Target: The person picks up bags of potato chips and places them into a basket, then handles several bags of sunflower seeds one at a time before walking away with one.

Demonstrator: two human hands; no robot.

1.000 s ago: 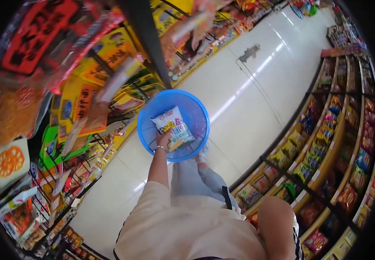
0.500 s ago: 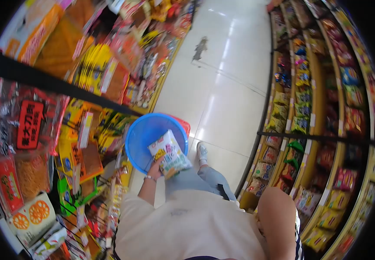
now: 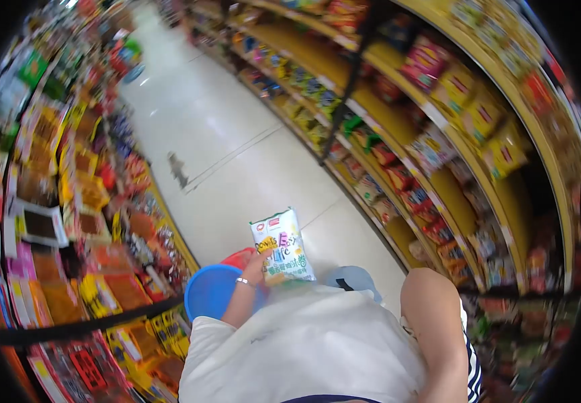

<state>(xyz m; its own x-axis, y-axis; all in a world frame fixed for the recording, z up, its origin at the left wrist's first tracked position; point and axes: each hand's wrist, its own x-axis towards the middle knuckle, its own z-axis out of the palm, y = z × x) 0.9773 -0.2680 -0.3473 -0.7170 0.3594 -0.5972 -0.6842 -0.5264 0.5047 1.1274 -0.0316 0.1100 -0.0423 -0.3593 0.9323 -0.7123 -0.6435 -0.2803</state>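
My left hand (image 3: 253, 270), a bracelet on its wrist, holds a white snack bag (image 3: 281, 245) with yellow and green print upright in front of my chest. A round blue plastic basket (image 3: 211, 290) sits low to the left of that hand, with a red rim or object (image 3: 240, 257) just behind it. What carries the basket is hidden. My bare right upper arm (image 3: 431, 316) shows at the lower right; the right hand itself is out of sight.
I stand in a shop aisle with a pale tiled floor (image 3: 230, 168). Yellow shelves of snack bags (image 3: 424, 141) curve along the right. Racks of packets (image 3: 89, 201) line the left, with a black rail (image 3: 89, 326) close by.
My left hand lifted the snack bag up and out of the blue basket, which now sits lower left. My head turned, so the view swung toward the right-hand shelves.
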